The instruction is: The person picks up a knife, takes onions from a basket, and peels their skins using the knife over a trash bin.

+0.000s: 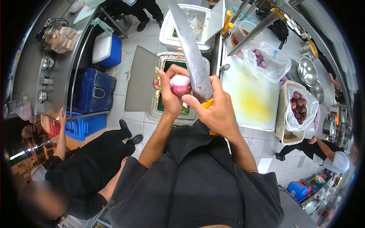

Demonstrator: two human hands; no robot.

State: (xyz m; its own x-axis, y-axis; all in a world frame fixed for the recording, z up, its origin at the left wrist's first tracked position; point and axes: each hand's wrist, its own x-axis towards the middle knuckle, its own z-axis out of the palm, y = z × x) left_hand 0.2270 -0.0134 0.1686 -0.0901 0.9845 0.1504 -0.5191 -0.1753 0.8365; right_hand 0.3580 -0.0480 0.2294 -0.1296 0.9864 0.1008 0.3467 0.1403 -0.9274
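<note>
Onion (180, 85), red and partly peeled, is in the left hand (169, 95), whose fingers are curved closed around it, above an open bin (153, 114) that contains scraps. The right hand (216, 108) is closed on the yellow handle of a large knife (194, 60), its thumb near the onion. Beside them, on the metal counter (232, 32), lies a white cutting board (249, 83) with a yellow stain; a plastic bag (279, 60) of onions overlaps its corner. A co-worker (91, 167) is at the left, over the tiled floor (262, 150).
</note>
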